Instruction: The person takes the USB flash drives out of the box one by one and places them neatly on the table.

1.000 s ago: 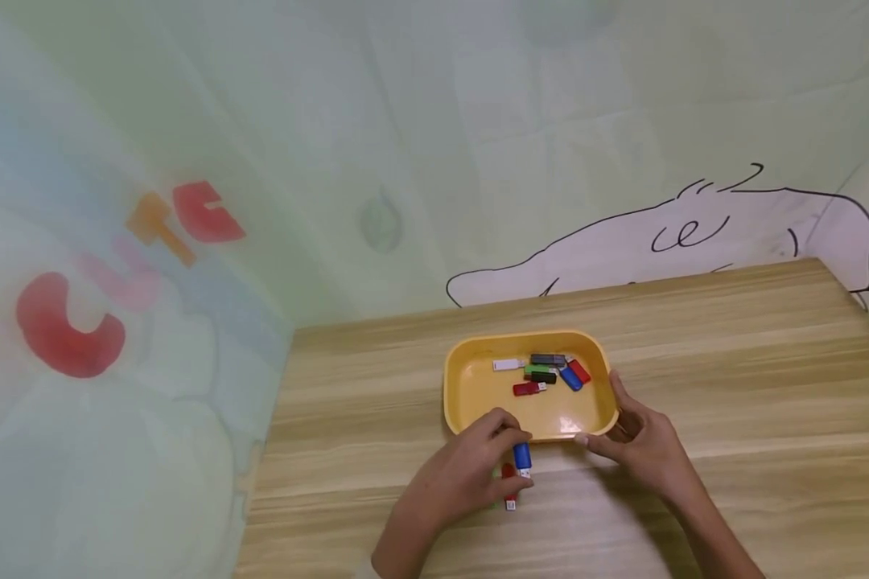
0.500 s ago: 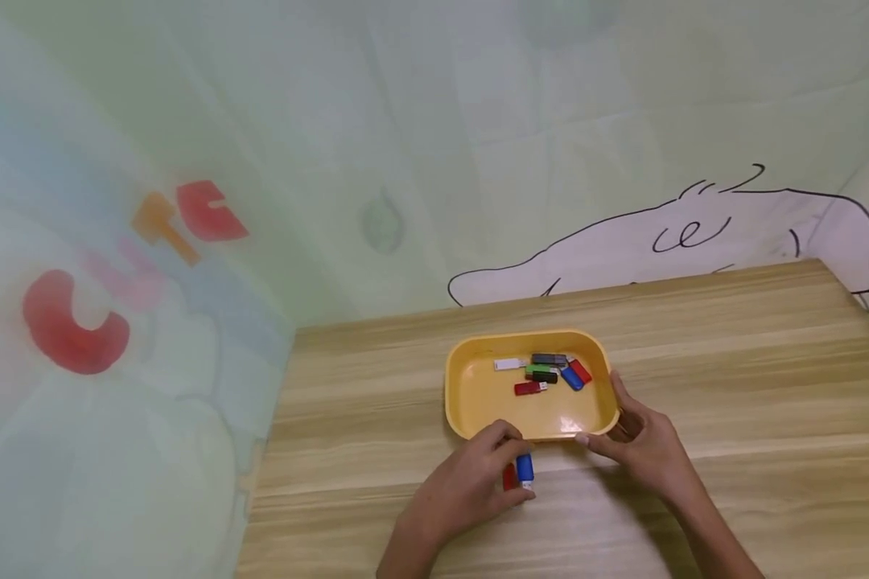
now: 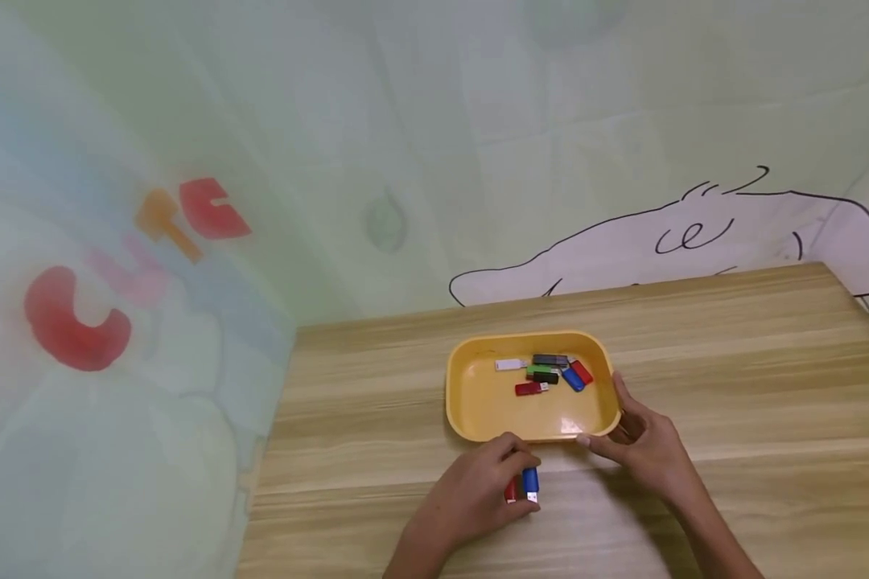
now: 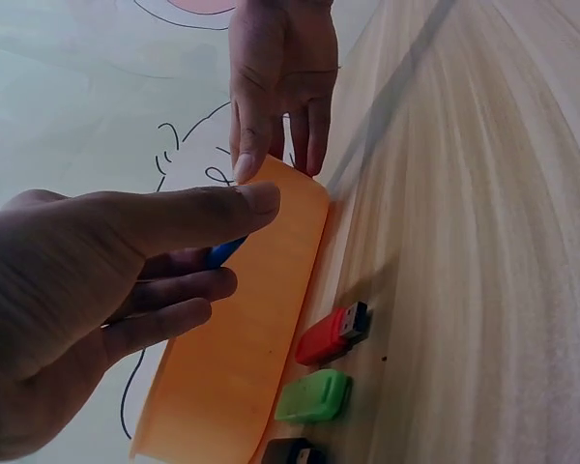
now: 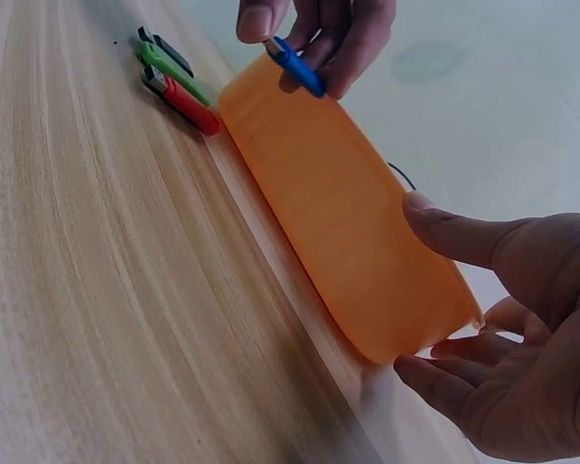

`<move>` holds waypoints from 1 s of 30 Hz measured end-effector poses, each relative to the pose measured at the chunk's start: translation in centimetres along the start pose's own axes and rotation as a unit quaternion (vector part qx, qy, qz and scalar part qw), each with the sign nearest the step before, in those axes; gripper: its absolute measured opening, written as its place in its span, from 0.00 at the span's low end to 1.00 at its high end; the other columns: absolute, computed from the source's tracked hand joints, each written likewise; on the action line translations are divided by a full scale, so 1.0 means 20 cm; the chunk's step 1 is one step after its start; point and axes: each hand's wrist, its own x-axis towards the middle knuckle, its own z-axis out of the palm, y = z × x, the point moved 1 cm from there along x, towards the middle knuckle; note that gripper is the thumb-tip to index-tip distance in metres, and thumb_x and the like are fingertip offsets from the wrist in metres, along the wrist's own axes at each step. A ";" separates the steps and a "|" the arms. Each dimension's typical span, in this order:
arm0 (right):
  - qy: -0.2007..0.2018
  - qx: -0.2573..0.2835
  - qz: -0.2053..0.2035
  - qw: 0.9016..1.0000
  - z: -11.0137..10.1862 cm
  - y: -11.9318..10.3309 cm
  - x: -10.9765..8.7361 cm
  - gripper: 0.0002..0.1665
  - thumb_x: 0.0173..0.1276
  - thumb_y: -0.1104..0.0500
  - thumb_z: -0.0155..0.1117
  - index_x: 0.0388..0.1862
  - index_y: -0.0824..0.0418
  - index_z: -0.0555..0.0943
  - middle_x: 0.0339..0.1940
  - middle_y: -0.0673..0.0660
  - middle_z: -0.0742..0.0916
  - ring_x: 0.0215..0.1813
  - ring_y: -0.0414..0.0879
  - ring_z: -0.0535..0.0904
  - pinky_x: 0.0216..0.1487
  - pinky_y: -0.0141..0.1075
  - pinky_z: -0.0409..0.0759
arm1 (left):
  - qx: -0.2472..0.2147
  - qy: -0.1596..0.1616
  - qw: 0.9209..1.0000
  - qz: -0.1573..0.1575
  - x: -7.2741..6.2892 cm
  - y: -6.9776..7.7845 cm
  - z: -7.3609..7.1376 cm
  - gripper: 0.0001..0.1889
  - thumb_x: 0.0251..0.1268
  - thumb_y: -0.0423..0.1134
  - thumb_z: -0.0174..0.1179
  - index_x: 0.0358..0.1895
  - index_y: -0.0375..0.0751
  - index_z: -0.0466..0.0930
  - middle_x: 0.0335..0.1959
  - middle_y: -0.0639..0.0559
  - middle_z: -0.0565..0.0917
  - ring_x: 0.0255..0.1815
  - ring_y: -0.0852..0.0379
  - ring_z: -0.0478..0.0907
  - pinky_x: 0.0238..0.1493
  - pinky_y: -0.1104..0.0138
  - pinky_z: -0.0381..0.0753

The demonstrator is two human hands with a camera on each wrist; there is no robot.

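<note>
My left hand point(image 3: 467, 490) pinches a blue USB flash drive point(image 3: 530, 479) by its two ends, between thumb and fingers, above the table just in front of the yellow plastic tray point(image 3: 474, 414). Its metal plug points toward me. Below, on the table, lie a red flash drive point(image 4: 321, 338), a green flash drive point(image 4: 311, 396) and a black flash drive point(image 4: 288, 450); in the head view the hand hides most of them. At the tray's front right corner, my right hand point(image 3: 652, 454) grips it, thumb at the front rim and fingers along the right side.
Inside the tray lie several flash drives, among them a white one point(image 3: 508, 365), a dark red one point(image 3: 529, 388) and a blue one point(image 3: 573, 379). The wooden table point(image 3: 355, 418) meets a printed cloth wall point(image 3: 376, 161) at its back and left.
My left hand has moved slightly toward me and to the right, carrying the blue flash drive away from the tray's front rim. The right hand and the tray have stayed in place.
</note>
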 end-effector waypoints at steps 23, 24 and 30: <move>0.005 0.007 0.001 1.000 0.00 0.00 0.00 0.68 0.61 0.55 0.84 0.87 0.61 0.48 0.86 0.67 0.59 0.81 0.66 0.67 0.65 0.34 0.78 | 0.077 -0.008 0.997 0.016 -0.01 -0.02 0.11 0.20 0.62 0.54 0.77 0.52 0.49 0.88 0.49 0.59 0.81 0.46 0.68 0.77 0.46 0.82 0.78; 0.004 0.009 0.000 1.000 0.00 0.00 0.00 0.67 0.61 0.55 0.84 0.87 0.61 0.48 0.86 0.67 0.59 0.81 0.66 0.67 0.65 0.34 0.78 | 0.083 -0.008 0.996 0.017 -0.01 -0.02 0.11 0.20 0.62 0.54 0.77 0.51 0.49 0.88 0.50 0.59 0.81 0.47 0.68 0.77 0.46 0.81 0.78; 0.004 0.011 -0.010 1.000 0.00 0.01 0.00 0.67 0.61 0.56 0.84 0.87 0.60 0.48 0.86 0.67 0.60 0.80 0.65 0.68 0.64 0.31 0.78 | 0.108 -0.014 0.994 0.016 0.00 -0.02 0.13 0.19 0.63 0.56 0.76 0.51 0.51 0.88 0.51 0.59 0.82 0.49 0.66 0.78 0.43 0.80 0.79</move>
